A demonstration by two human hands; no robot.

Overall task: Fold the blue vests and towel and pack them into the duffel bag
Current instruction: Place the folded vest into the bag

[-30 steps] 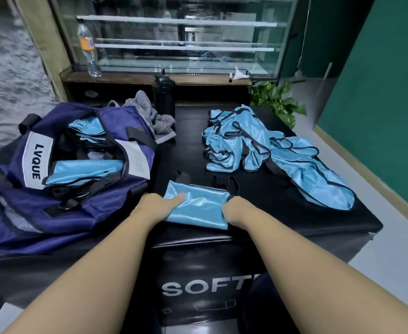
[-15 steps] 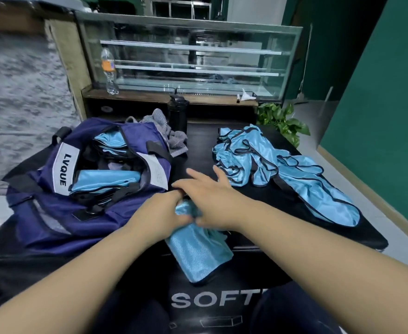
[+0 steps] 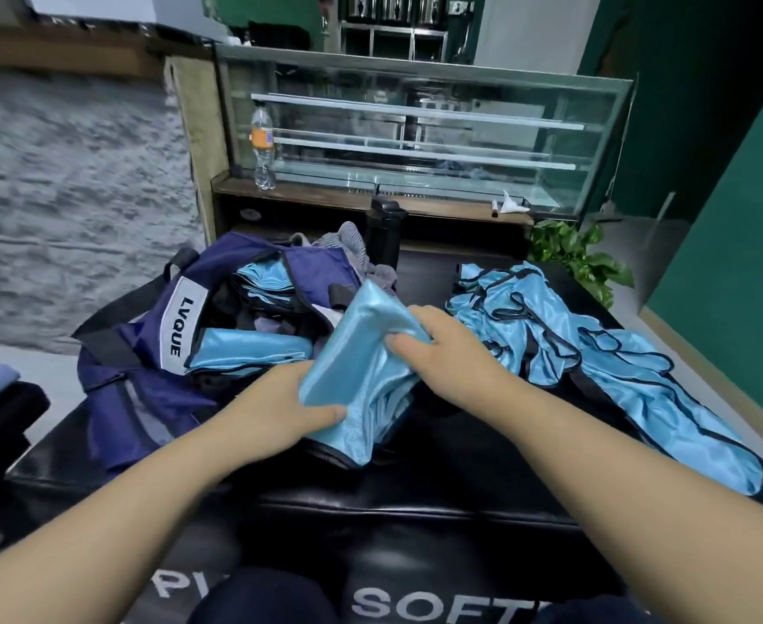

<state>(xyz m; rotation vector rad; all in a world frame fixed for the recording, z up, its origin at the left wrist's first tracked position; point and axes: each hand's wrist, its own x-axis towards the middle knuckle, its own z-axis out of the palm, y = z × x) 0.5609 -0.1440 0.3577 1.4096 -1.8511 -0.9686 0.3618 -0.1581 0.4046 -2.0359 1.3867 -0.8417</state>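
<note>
Holding: I have the folded vest (image 3: pixel 361 367) lifted between both hands, just beside the open mouth of the duffel bag (image 3: pixel 145 353), so the folds stay together on the way over.
Left hand: my left hand (image 3: pixel 280 405) grips the vest's lower near corner, thumb on top and fingers curled beneath, to stop the slippery layers sliding apart.
Right hand: my right hand (image 3: pixel 451 353) pinches the upper edge on the side away from the bag, fingertips tucked into the cloth; it steadies the bundle and steers it toward the bag.
Bag: it lies unzipped with its opening upward, and folded vests in the bag (image 3: pixel 244 351) sit stacked flat inside, which I judge leaves room on top for this one.
Unfolded pile: loose vests (image 3: pixel 596 353) lie spread on the far side of my right hand from the bag, well apart from it, kept clear so they do not mix with the packed ones.
Towel: a grey towel (image 3: pixel 352 245) is bunched just behind the bag, not yet folded.
Surface: the black padded bench (image 3: pixel 460 488) carries the bag and pile.
Next: I judge the vest should go in flat on the stack.
</note>
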